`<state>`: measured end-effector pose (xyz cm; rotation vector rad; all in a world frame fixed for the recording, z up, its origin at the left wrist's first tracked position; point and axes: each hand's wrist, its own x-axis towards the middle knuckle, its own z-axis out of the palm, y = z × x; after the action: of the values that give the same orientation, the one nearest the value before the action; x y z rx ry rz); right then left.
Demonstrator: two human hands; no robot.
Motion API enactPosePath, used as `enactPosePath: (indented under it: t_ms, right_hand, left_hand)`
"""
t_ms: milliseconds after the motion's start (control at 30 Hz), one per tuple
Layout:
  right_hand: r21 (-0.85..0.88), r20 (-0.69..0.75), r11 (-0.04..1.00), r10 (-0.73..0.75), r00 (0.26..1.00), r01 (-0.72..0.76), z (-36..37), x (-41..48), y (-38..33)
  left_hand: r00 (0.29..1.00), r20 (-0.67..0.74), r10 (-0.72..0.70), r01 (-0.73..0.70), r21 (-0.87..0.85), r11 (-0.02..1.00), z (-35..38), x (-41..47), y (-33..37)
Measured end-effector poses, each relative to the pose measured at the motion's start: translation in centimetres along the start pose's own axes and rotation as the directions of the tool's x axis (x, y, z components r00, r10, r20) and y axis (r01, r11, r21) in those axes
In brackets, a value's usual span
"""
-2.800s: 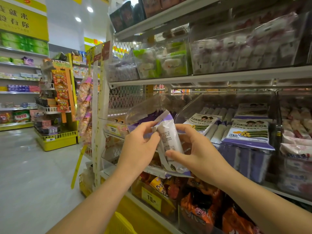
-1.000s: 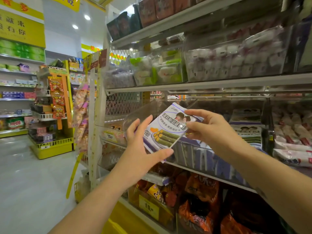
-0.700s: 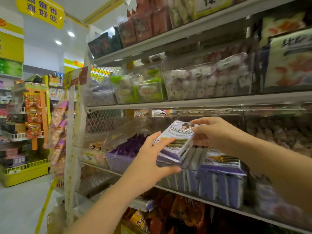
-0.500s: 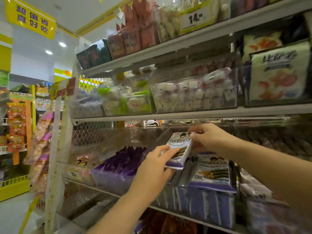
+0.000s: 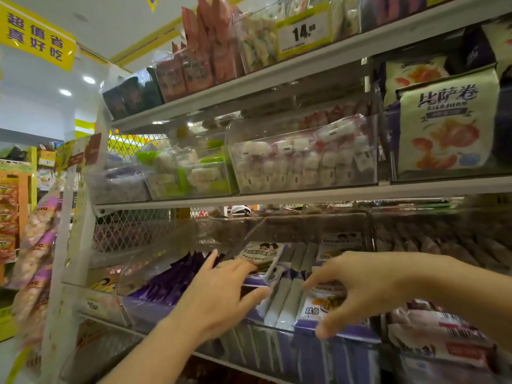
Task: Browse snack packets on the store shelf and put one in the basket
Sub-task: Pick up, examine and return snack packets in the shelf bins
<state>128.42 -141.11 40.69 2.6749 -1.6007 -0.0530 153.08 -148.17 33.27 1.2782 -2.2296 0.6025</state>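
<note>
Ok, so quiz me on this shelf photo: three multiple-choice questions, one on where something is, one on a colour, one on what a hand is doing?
1. The price tag marked 14 sits:
A) on the top shelf
B) on the floor
C) in a hand
2. The packets just left of the left hand are:
A) green
B) purple
C) orange
3. The right hand is:
A) a tight fist
B) gripping a bottle
C) spread, holding nothing
Answers:
1 A, the tag stands among the goods up there.
2 B, their wrappers are dark purple.
3 C, its fingers are apart with nothing in them.
</note>
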Motion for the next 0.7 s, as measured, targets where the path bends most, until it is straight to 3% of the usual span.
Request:
enactPosePath:
  t_ms: [200, 367, 533, 700]
  right_hand:
    - [-0.217, 0.048, 0.975, -0.035, 0.998, 0.044, 0.7, 0.1, -0.7]
    - [-0.207, 0.029, 0.977, -0.050, 0.998, 0.055, 0.8, 0.0, -0.5]
    - [-0.160, -0.058, 0.985, -0.081, 0.995, 0.071, 0.6, 0.2, -0.6]
    - [-0.128, -0.076, 0.989, -0.079, 0.994, 0.069, 0.4, 0.5, -0.5]
  left_hand:
    - [0.988, 0.114, 0.100, -0.109, 0.078, 0.991, -0.4, -1.2, -0.9]
    - [0.979, -0.057, 0.195, -0.182, 0.182, 0.966, -0.4, -2.1, -1.2]
    - [0.988, 0.107, 0.109, -0.119, 0.093, 0.989, -0.5, -0.8, -1.7]
    - [0.996, 0.028, 0.089, -0.092, 0.151, 0.984, 0.1, 3.1, -0.8]
